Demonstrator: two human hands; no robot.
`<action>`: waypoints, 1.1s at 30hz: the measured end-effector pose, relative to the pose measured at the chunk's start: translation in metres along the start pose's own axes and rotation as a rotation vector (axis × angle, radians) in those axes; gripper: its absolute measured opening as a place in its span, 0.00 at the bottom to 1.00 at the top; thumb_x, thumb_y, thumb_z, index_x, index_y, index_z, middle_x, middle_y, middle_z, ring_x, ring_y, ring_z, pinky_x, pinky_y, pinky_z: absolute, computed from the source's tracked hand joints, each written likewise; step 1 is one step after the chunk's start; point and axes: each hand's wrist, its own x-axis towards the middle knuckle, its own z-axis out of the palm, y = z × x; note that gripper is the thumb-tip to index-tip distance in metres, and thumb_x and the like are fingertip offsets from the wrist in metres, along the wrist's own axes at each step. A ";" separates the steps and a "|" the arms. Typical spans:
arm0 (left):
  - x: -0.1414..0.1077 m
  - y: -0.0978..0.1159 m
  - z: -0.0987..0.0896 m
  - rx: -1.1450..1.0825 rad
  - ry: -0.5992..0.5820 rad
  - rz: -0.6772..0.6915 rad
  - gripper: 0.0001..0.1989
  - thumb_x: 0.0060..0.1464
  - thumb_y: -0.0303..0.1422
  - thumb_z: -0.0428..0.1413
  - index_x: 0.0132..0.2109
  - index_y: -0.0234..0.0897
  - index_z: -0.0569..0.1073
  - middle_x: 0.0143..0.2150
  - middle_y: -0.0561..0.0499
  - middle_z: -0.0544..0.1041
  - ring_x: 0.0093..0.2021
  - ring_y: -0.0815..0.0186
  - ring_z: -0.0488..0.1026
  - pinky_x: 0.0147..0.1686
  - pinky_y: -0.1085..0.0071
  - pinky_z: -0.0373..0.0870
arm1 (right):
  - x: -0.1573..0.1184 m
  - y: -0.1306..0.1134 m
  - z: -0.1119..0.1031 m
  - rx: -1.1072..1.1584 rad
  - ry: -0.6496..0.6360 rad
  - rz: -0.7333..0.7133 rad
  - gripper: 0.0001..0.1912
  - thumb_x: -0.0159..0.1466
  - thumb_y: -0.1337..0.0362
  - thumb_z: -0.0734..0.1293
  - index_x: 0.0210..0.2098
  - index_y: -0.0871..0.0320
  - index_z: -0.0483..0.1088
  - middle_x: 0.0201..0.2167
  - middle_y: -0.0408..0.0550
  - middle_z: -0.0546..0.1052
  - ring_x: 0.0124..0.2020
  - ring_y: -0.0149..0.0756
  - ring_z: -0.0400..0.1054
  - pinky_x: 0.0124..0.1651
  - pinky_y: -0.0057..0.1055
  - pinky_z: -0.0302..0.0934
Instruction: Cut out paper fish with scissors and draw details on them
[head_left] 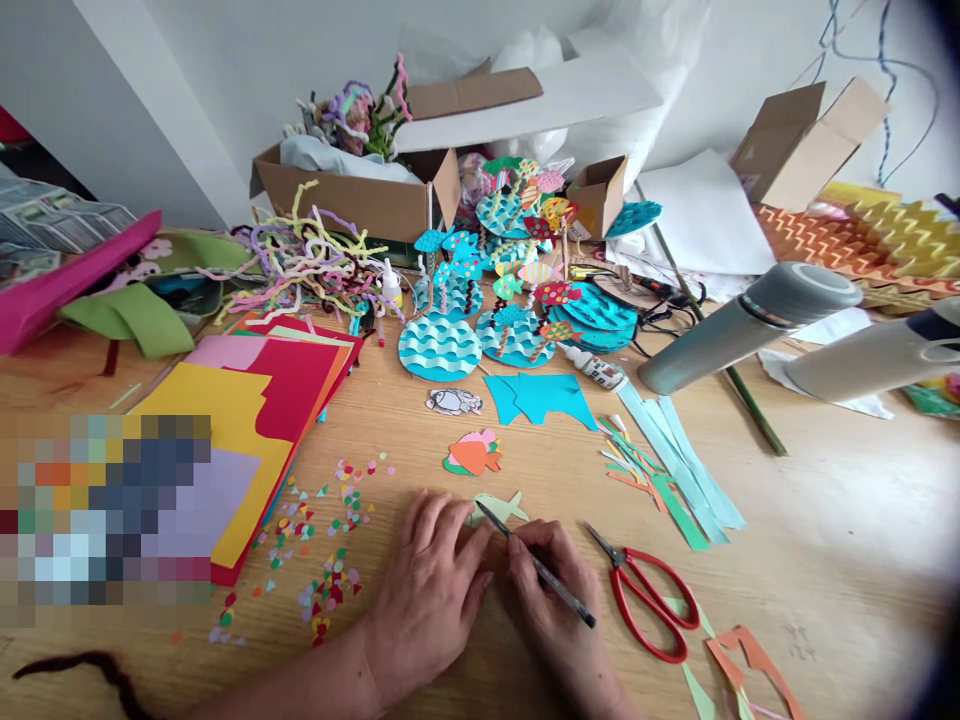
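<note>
My right hand (559, 600) grips a dark pen (551, 577), its tip touching a pale green paper fish (504, 507) near the head end. Flat on the table, my left hand (431, 585) has its fingers stretched out, with fingertips at the fish's left edge. Just beyond lies a small stack of cut paper fish (473, 455), orange on top with pink and green showing beneath. Red-handled scissors (651, 595) rest to the right of my right hand, blades parted slightly.
Coloured paper sheets (300, 375) and confetti dots (330, 580) lie left. Teal paper scraps (540, 398), paper strips (682, 465) and a grey thermos (750, 325) are right. Behind stand round blue wave-decorated pieces (440, 348), pipe cleaners (300, 265), a glue bottle (391, 290) and a cardboard box (352, 205).
</note>
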 end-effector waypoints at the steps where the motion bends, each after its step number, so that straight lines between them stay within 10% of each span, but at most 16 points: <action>1: 0.000 0.000 0.000 0.002 0.002 0.002 0.17 0.59 0.35 0.50 0.55 0.42 0.68 0.55 0.46 0.66 0.59 0.53 0.57 0.61 0.47 0.54 | 0.000 0.000 0.000 -0.003 -0.002 0.000 0.08 0.64 0.65 0.62 0.28 0.56 0.63 0.20 0.39 0.68 0.19 0.28 0.60 0.22 0.23 0.57; 33: -0.001 0.000 0.000 0.006 -0.004 0.004 0.19 0.59 0.35 0.50 0.57 0.43 0.66 0.55 0.46 0.66 0.59 0.54 0.57 0.61 0.46 0.53 | 0.000 -0.001 0.000 -0.039 0.039 -0.007 0.08 0.64 0.65 0.62 0.27 0.56 0.63 0.19 0.39 0.68 0.18 0.28 0.60 0.21 0.23 0.58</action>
